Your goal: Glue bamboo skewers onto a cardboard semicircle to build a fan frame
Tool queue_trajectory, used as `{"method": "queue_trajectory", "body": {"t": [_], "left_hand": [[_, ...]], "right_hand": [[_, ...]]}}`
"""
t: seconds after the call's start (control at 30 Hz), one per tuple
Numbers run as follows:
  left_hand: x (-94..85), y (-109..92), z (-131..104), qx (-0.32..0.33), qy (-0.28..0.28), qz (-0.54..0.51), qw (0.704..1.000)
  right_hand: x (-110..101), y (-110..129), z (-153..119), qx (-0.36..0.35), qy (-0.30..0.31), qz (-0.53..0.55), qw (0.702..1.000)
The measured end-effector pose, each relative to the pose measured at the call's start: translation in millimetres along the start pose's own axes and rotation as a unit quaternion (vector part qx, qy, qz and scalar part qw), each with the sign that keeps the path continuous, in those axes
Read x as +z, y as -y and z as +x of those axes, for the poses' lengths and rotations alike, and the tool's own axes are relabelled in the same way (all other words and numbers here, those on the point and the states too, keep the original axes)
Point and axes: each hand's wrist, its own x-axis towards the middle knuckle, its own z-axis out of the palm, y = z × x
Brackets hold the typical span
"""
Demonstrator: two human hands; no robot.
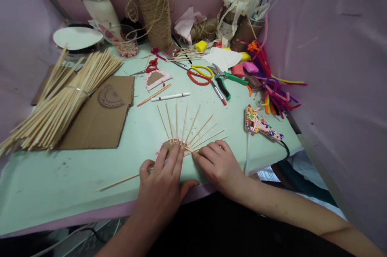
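Thin wooden sticks [177,120] fan out from a small cardboard piece [165,144] near the table's front edge. My left hand [165,176] lies over this piece, its fingertips pressing on the stick ends; the thumb is stretched out to the right. One stick [117,183] reaches out to the left from under that hand. At the right side of the fan, my right hand [216,164] is closed in a pinch on the end of the lowest stick [208,144]. Part of the cardboard is hidden under my fingers.
A stick bundle [75,96] lies on brown cardboard [99,128] at left. Scissors [199,75], pruning shears [225,81] and a white pen [171,96] lie behind the fan. A patterned glue gun [261,124] rests at right. A twine roll [152,7] and bottle [99,7] stand behind.
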Motion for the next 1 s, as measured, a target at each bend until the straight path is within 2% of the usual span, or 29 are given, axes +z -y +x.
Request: {"method": "queue_trajectory", "body": {"t": [0.4,0.63,1.0], "left_hand": [[1.6,-1,0,0.007,-0.02,-0.003,1.0],[2.8,2,1,0.01,-0.044,-0.002,0.999],[12.5,5,-6,0.01,-0.076,-0.019,0.997]], "right_hand": [[2,-2,-1,0.004,-0.005,-0.007,1.0],[2,-2,-3,0.036,-0.003,0.019,0.999],[3,2,-5,0.055,-0.001,0.038,0.998]]}}
